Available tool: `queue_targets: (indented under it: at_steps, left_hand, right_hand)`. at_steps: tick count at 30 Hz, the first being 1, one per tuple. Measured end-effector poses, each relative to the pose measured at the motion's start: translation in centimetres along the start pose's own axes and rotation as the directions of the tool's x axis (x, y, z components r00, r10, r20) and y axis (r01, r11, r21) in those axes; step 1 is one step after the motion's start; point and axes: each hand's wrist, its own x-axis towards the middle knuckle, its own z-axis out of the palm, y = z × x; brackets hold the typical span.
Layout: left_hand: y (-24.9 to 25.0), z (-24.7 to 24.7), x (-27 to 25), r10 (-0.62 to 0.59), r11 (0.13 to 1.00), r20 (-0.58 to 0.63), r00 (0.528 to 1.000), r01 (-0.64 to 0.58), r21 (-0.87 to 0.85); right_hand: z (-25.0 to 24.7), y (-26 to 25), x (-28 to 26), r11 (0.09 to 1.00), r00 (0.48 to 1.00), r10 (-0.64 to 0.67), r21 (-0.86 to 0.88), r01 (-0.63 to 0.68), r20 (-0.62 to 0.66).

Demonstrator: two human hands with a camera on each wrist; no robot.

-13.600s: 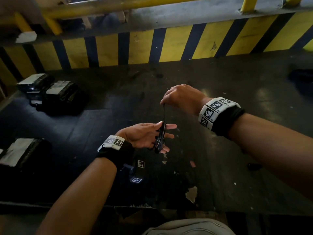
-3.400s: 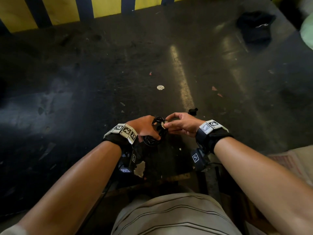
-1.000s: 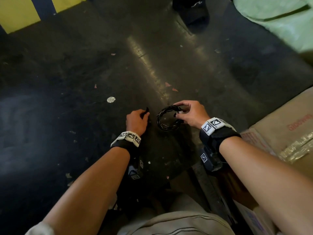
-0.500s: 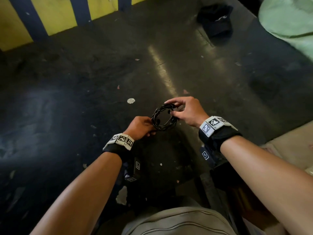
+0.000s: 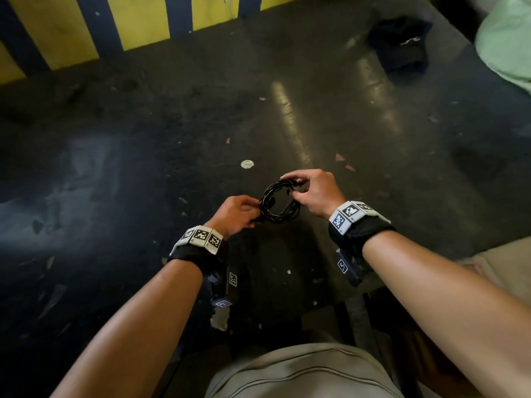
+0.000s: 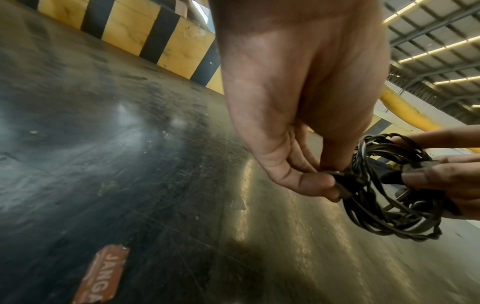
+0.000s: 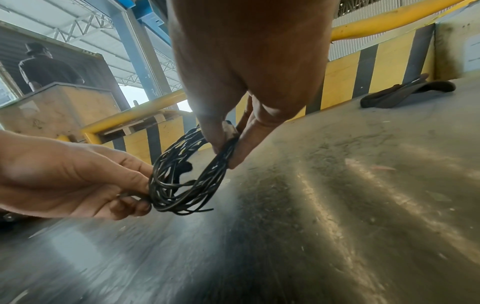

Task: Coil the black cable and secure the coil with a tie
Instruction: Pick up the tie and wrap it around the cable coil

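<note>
The black cable (image 5: 276,204) is wound into a small round coil of several loops, held in the air above the dark floor between both hands. My left hand (image 5: 239,211) pinches the coil's left side, thumb and fingertips closed on the strands (image 6: 345,181). My right hand (image 5: 311,188) pinches the coil's right side (image 7: 226,148), where a short dark band wraps the strands under the thumb. In the right wrist view the coil (image 7: 182,181) hangs tilted between the two hands, and a loose end sticks out at the bottom.
A yellow and black striped barrier (image 5: 138,27) runs along the far edge of the dark floor (image 5: 143,156). A black cap (image 5: 400,43) lies far right, near a pale green bag (image 5: 508,38). A cardboard box (image 5: 500,268) sits beside my right forearm. A person stands in the distance (image 7: 44,67).
My left hand has come back onto the coil's left side; one second ago it was apart, holding a small dark piece. My head view has tilted up toward the barrier.
</note>
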Motion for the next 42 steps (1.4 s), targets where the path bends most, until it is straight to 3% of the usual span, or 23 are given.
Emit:
queue_targets:
  at_steps: [4, 10, 20, 42]
  left_hand:
    - [-0.4, -0.5, -0.7, 0.014, 1.0, -0.047, 0.999, -0.012, 0.025]
    - [-0.4, -1.2, -2.2, -0.096, 0.961, 0.043, 0.994, 0.104, -0.255]
    - [-2.2, -1.4, -3.7, -0.103, 0.917, 0.08, 0.991, 0.126, -0.379]
    - [-3.6, 0.8, -4.6, -0.165, 0.91, -0.06, 0.984, 0.129, -0.393]
  right_hand:
    - [0.6, -0.3, -0.2, 1.0, 1.0, -0.009, -0.006, 0.009, -0.006]
    - [1.8, -0.6, -0.2, 1.0, 1.0, -0.006, -0.004, 0.006, -0.025]
    - [3.6, -0.7, -0.6, 1.0, 1.0, -0.003, -0.002, 0.003, -0.028]
    - [6.1, 0.0, -2.2, 0.996, 0.997, 0.069, 0.063, -0.067, -0.036]
